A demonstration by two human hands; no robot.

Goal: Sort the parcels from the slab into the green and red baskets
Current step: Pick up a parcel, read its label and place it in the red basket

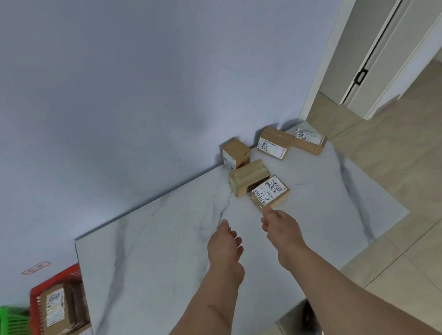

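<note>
Head view, our left hand (226,243) and right hand (281,229) both loose and holding nothing over the marble slab (152,255), right fingertips (266,211) nearly at the labelled parcel (270,191), red basket (59,318) holding parcels

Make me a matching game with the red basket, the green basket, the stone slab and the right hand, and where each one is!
Things:
1. red basket
2. green basket
3. slab
4. right hand

Places:
A. at the far left edge of the picture
B. reaching toward the nearest labelled parcel
C. right beside the slab's left edge, with parcels inside
D. against the blue wall, with five parcels at its far end

Pairs: 1-C, 2-A, 3-D, 4-B
</note>
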